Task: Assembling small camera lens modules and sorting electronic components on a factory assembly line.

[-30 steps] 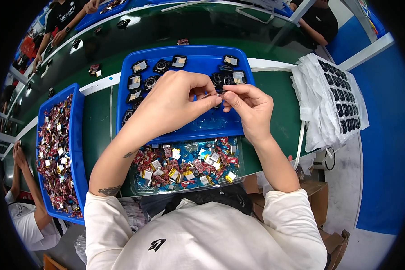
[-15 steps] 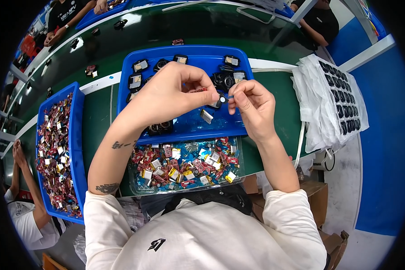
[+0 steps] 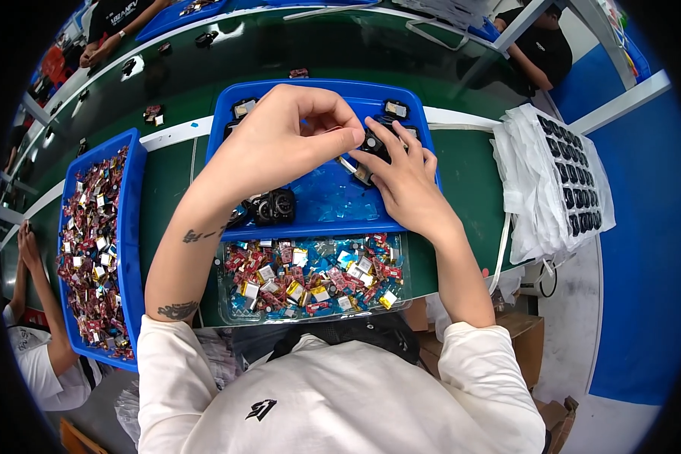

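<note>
My left hand [image 3: 291, 140] is closed in a pinch above the blue tray [image 3: 325, 85]. A sliver of red circuit board shows between its fingers. Just below the fingertips, a small silver battery [image 3: 348, 164] sits close to the right hand's thumb. My right hand [image 3: 415, 189] has its fingers apart and reaches over black plastic housings [image 3: 374, 144] on the tray's right side; the fingers partly cover them. More black housings [image 3: 272, 206] lie in the tray under my left wrist. Bits of blue film [image 3: 333, 198] are scattered over the tray bottom.
A clear plastic tray [image 3: 227, 312] of red boards and batteries stands nearest me. At left is a long blue bin [image 3: 136, 227] of similar parts. Stacked white sheets with black parts [image 3: 533, 178] stand at right. Other people work at left and across the green table [image 3: 473, 163].
My right hand has opened from a pinch and moved left and down over the housings. The left hand stays pinched, slightly higher. The blue tray appears shifted slightly right in view.
</note>
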Tool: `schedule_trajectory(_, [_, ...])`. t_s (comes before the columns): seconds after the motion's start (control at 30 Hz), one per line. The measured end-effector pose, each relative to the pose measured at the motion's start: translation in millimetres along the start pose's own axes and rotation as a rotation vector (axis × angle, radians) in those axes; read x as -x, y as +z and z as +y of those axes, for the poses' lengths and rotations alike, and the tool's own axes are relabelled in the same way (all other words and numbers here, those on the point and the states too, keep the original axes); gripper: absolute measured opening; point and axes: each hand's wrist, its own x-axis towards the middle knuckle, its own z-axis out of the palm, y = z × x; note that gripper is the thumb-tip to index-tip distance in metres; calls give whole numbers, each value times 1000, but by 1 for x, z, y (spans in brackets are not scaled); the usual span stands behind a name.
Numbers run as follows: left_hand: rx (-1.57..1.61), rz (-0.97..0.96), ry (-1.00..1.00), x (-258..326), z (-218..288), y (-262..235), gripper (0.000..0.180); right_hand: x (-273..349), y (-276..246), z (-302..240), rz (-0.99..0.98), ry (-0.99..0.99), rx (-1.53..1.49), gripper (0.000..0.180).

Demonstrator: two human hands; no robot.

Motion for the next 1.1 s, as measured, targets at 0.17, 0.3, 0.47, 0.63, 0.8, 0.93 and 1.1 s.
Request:
schedule_trajectory(0.17, [-8, 25, -4, 1, 2, -1, 16, -3, -10, 3, 1, 56, -31, 30])
schedule_trajectory(0.3, [-24, 53, 56, -1, -5, 3, 16, -2, -6, 4, 165, 380, -877, 22])
schedule_trajectory(0.47, [-263, 90, 62, -2, -9, 14, 16, -2, -7, -4, 115, 450, -1266, 30])
schedule_trajectory(0.63, [-284, 109, -30, -2, -14, 29, 17, -1, -3, -6, 147, 476, -1505, 30])
schedule_trajectory(0.8, [-384, 184, 5, -3, -18, 33, 17, 2, 1, -2, 156, 392, -1597, 30])
schedule_trajectory(0.93, [-364, 192, 11, -2, -15, 35, 17, 2, -4, -9, 176, 445, -1593, 31])
schedule_trajectory(1.1, [-334, 189, -8, -3, -15, 37, 19, 2, -6, -9, 166, 502, -1568, 30])
